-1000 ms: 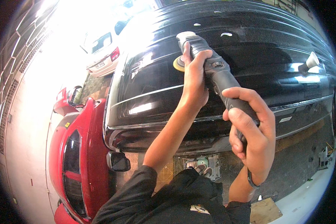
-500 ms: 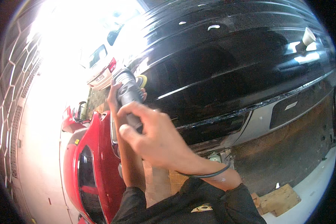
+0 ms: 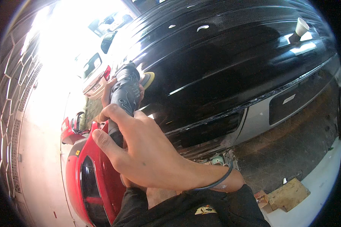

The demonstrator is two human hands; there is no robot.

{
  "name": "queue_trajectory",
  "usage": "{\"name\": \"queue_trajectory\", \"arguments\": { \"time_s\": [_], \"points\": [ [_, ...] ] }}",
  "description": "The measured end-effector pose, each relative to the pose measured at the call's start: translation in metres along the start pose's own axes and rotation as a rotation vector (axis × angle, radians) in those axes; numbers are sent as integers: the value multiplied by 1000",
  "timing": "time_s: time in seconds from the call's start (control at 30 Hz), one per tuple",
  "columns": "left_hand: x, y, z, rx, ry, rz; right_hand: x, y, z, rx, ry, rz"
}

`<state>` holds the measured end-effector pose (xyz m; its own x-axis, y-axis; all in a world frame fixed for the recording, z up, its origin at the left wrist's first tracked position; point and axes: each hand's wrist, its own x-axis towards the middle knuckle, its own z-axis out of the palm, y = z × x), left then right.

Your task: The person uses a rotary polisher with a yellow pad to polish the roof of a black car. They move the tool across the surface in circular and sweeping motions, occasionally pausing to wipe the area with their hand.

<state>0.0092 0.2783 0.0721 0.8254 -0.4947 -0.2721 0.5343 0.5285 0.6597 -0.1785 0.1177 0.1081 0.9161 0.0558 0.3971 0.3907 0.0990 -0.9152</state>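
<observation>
A black, tube-bodied polisher is held between my two hands, its yellow-edged round pad turned toward a glossy black car panel. Whether the pad touches the paint I cannot tell. My left hand is wrapped round the front of the tool, partly hidden behind it. Farther back, my right hand grips the rear of the body, thumb on the near side. Two small white smears lie on the black paint.
A white cup stands on the black panel at the far right. To my left is a red car, with a white car beyond it. A wooden board lies on the floor at lower right.
The polisher and both hands have shifted toward me and a little left in the picture. More of the yellow-edged pad shows. Both hands keep their hold.
</observation>
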Motion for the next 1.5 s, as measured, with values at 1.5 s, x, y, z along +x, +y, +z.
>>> {"name": "queue_trajectory", "arguments": {
  "time_s": [1.5],
  "points": [
    [2,-69,32,202,232,515,-22,27,-57,98,46,135]
  ]
}}
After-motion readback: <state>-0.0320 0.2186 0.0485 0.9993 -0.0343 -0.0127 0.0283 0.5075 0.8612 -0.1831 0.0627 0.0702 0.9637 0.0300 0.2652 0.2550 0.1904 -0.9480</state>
